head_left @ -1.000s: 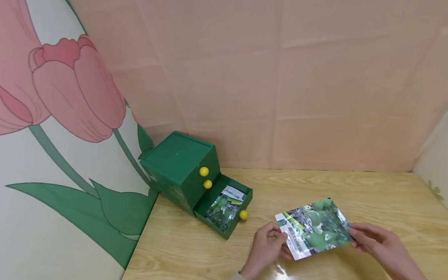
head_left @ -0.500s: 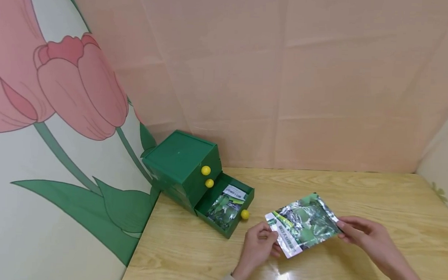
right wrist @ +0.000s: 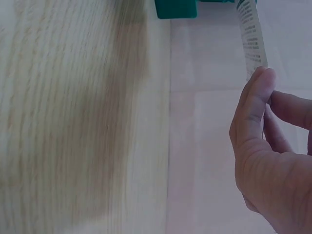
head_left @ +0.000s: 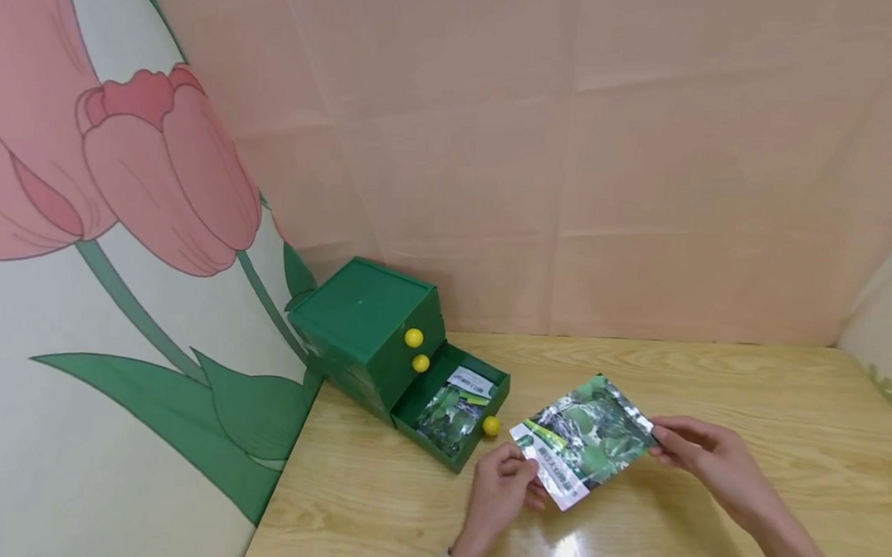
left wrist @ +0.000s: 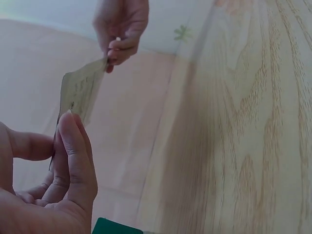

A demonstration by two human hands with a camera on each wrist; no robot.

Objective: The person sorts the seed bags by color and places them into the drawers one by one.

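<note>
A shiny foil seed packet [head_left: 585, 430] with a green fruit picture and a white label strip is held above the table, tilted. My left hand [head_left: 498, 484] pinches its label end between thumb and fingers. At the opposite end, my right hand [head_left: 715, 460] pinches the packet's corner. The left wrist view shows the packet's back [left wrist: 80, 92] stretched between both hands. To the left, a similar packet [head_left: 453, 412] lies flat inside the pulled-out bottom drawer [head_left: 497, 393] of a small green drawer box [head_left: 365, 316].
Yellow round knobs [head_left: 413, 338] sit on the box's drawer fronts, one [head_left: 491, 426] on the pulled-out drawer. The wood-grain table [head_left: 748, 383] meets a pink-draped wall [head_left: 644, 196] behind. A tulip-painted wall [head_left: 153, 299] stands at the left.
Both hands have moved left with the packet, toward the pulled-out drawer. The packet has turned slightly, and the head view has shifted a little. The drawer still stands out.
</note>
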